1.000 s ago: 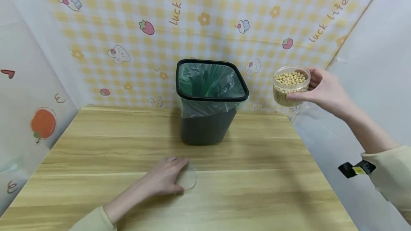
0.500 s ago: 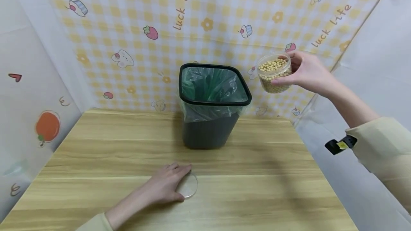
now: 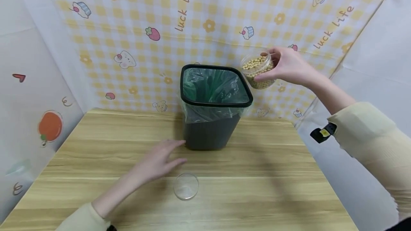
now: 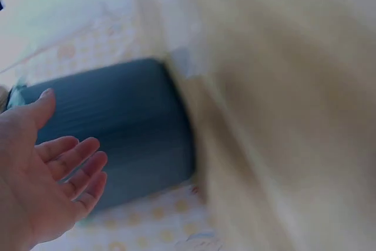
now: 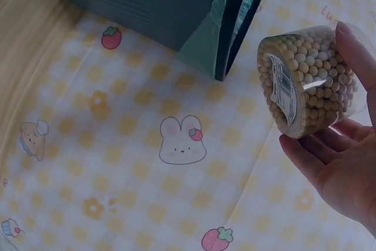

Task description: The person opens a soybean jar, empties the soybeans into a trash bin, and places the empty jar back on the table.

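Observation:
My right hand (image 3: 287, 67) grips a clear plastic jar (image 5: 320, 77) of round yellowish soybeans (image 3: 255, 62). The jar has no lid on and tips leftward, its mouth close beside the bin's right rim. In the right wrist view a barcode label (image 5: 283, 89) shows on its base. My left hand (image 3: 157, 159) hovers above the table with fingers and thumb spread, holding nothing, near the foot of the dark grey bin (image 3: 205, 131). Below that hand a round clear lid (image 3: 186, 187) lies flat on the wood.
A green-tinted bag (image 3: 213, 85) lines the bin, folded out over its black rim. Behind the wooden table (image 3: 240, 202) hangs a yellow-checked cloth (image 3: 144, 92) with cartoon prints. White sheets (image 3: 29, 63) close off both sides.
My left hand has let go of the lid and moved up toward the bin. The right hand has carried the jar left, to the bin's rim, and tilted it.

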### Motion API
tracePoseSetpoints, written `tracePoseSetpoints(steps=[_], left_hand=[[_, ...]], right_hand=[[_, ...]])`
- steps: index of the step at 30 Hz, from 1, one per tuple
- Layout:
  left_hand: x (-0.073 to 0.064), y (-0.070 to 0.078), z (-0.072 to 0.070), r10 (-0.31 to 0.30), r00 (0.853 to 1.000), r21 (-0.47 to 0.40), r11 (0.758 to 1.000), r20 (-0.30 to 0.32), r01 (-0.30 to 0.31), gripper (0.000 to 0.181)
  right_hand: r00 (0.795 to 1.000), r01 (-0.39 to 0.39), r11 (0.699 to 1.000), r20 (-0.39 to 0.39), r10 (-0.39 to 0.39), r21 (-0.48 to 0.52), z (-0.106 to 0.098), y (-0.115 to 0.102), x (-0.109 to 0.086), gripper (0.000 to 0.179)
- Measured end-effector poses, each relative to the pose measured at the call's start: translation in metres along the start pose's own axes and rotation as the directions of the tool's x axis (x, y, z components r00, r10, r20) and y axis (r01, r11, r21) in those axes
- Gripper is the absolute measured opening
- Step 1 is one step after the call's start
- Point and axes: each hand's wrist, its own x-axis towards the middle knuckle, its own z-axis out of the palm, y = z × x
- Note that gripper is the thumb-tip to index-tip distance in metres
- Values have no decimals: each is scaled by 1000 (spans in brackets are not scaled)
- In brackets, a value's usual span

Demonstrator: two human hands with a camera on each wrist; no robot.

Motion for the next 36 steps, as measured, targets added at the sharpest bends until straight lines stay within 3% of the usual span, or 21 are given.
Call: tracePoseSetpoints(steps=[4,8,10,14,20,26,30,36], left_hand=[[21,0,-32,-74,995,-100,993,-64,67,50],[50,1,-65,-168,981,-257,956,-97,139,42],[64,3,-80,-207,973,-318,934,-102,166,43],[89,11,-99,-283,957,-342,907,-67,244,54],[118,22,-102,-377,925,-339,866,38,367,65],[128,24,-96,-429,901,-360,833,60,420,43],[126,20,-91,-430,901,-420,810,49,410,31],[124,15,-91,-432,901,-471,789,33,395,32]], right_hand=[[1000,20,999,5,-20,-34,4,-5,10,86],[1000,19,999,25,-18,-44,7,-10,18,85],[999,23,999,39,-21,-38,8,-12,22,84],[997,45,998,67,-43,-40,10,-15,30,85],[992,82,995,96,-76,-59,15,-21,39,83],[988,107,992,124,-97,-72,23,-31,44,80],[984,113,985,155,-92,-131,29,-37,47,84],[980,124,979,172,-95,-164,32,-44,53,89]])
